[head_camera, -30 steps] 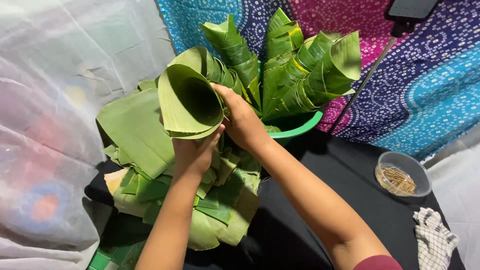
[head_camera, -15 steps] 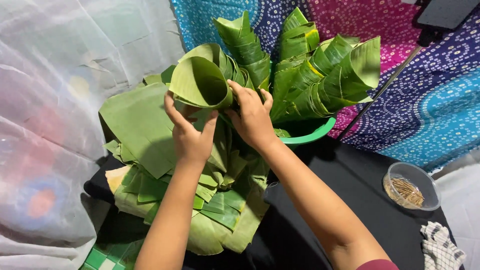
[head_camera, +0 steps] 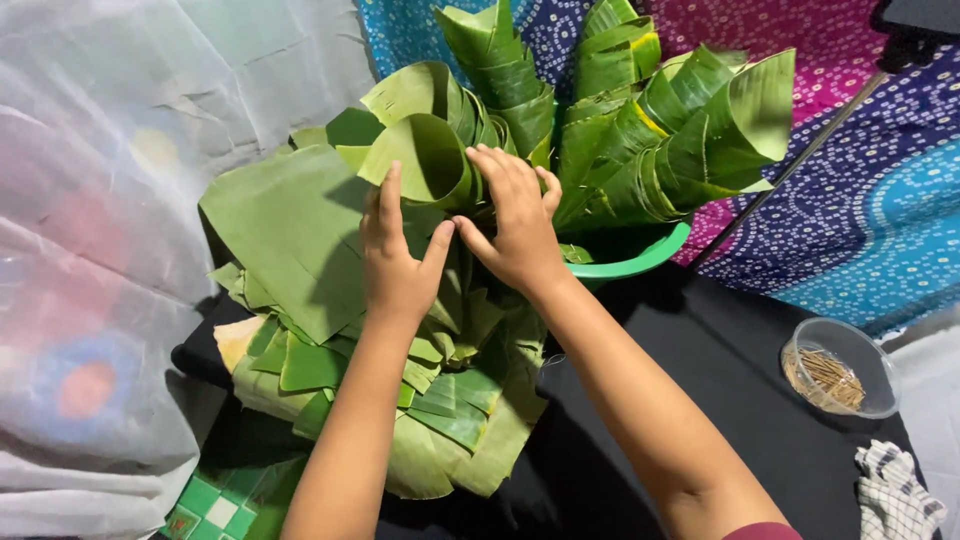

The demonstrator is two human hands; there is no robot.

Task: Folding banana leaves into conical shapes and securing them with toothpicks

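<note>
A rolled green leaf cone (head_camera: 428, 155) sits at the front of a stack of nested leaf cones (head_camera: 620, 140) that fan out of a green basin (head_camera: 640, 262). My left hand (head_camera: 398, 262) presses against the cone's lower left side, fingers up. My right hand (head_camera: 515, 222) grips the cone's right side, fingers curled over its edge. Both hands hold this cone against the others. Below the hands lies a heap of flat cut leaf pieces (head_camera: 300, 250).
A clear round bowl of thin sticks (head_camera: 838, 368) stands at the right on the black cloth (head_camera: 700, 400). A checked cloth (head_camera: 895, 490) lies at the bottom right. White translucent plastic (head_camera: 90, 250) covers the left; patterned fabric (head_camera: 860, 220) hangs behind.
The cone has been carried up and inward into the stack. Both hands rose with it and now press it against the other cones; its opening looks smaller and tighter.
</note>
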